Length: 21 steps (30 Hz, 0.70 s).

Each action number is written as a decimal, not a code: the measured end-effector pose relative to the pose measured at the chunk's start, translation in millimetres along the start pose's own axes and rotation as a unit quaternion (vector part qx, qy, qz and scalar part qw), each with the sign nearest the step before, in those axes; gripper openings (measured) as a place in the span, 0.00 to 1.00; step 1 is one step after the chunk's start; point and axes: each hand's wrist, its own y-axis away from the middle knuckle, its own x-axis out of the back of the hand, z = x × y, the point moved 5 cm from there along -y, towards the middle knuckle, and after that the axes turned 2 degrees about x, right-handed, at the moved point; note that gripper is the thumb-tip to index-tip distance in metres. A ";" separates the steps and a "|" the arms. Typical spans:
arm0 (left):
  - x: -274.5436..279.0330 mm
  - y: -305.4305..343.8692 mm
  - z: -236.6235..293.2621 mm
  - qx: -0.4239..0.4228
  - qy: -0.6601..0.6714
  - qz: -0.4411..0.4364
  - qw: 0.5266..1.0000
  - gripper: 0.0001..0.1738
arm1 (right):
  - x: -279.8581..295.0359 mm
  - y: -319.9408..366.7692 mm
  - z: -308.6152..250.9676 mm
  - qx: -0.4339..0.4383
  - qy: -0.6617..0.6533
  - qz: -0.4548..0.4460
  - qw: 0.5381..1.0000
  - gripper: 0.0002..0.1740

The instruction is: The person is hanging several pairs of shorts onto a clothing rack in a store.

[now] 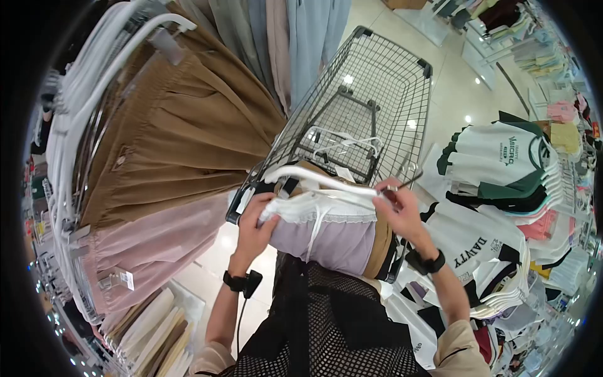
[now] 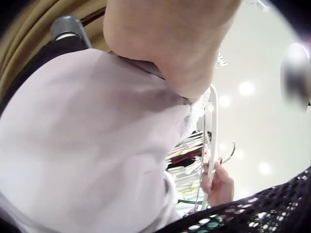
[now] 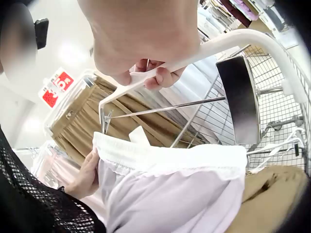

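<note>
A lilac garment (image 1: 333,237) with a gathered white elastic waistband (image 3: 129,151) and white drawstring lies over the near end of a shopping cart (image 1: 402,94). My left hand (image 1: 252,227) pinches one end of its waistband, thumb on top. My right hand (image 1: 404,212) grips a white clip hanger (image 3: 228,41) by its top bar, fingers curled round it. The hanger's metal rod (image 3: 170,105) runs just above the waistband, with one clip (image 3: 107,119) close to the garment's edge. Beneath the lilac garment lies a brown garment (image 3: 272,194).
Brown skirts (image 1: 188,119) and pink garments (image 1: 163,257) hang on a rack at my left. Loose white hangers (image 1: 345,141) lie in the cart. Racks of printed shirts (image 1: 502,157) stand at my right. A red and white sign (image 3: 56,90) tops the brown garments' rack.
</note>
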 end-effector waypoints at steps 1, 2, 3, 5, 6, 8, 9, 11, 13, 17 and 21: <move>1.9 6.6 8.8 -0.008 0.018 -0.004 1.000 0.17 | -5.1 15.1 -9.6 0.013 -0.004 -0.001 1.000 0.11; 4.8 14.8 21.1 0.003 0.020 -0.010 1.000 0.16 | -12.6 28.1 -19.4 0.028 -0.033 0.010 0.999 0.10; 9.4 20.7 34.1 0.013 0.023 -0.015 1.000 0.16 | -21.5 38.2 -28.0 0.044 -0.062 0.019 0.997 0.09; 16.4 35.0 50.3 -0.028 -0.007 -0.022 0.999 0.18 | -30.8 57.3 -40.5 0.059 -0.095 0.012 0.994 0.08; 18.5 40.8 57.6 -0.033 0.019 -0.020 0.999 0.18 | -34.3 66.3 -42.3 0.054 -0.101 0.002 0.993 0.07; 25.8 53.4 74.7 -0.045 0.038 -0.017 0.998 0.19 | -43.3 78.1 -47.7 0.057 -0.139 0.010 0.989 0.09; 30.0 57.2 86.2 -0.056 0.033 -0.011 0.998 0.19 | -45.4 82.6 -44.2 0.051 -0.143 0.017 0.988 0.10; 34.5 66.6 101.3 -0.073 0.042 -0.010 0.996 0.19 | -43.6 91.9 -34.8 0.038 -0.151 0.033 0.987 0.12; 35.9 75.0 111.4 -0.086 0.069 -0.018 0.994 0.19 | -41.2 96.6 -39.7 0.028 -0.132 0.025 0.991 0.13; 39.5 78.4 121.3 -0.075 0.053 -0.052 0.994 0.21 | -39.9 111.4 -55.9 0.052 -0.081 0.022 0.995 0.11; 36.5 73.8 126.9 -0.107 0.054 -0.033 0.992 0.20 | -37.6 119.2 -62.6 0.074 -0.067 0.008 0.995 0.11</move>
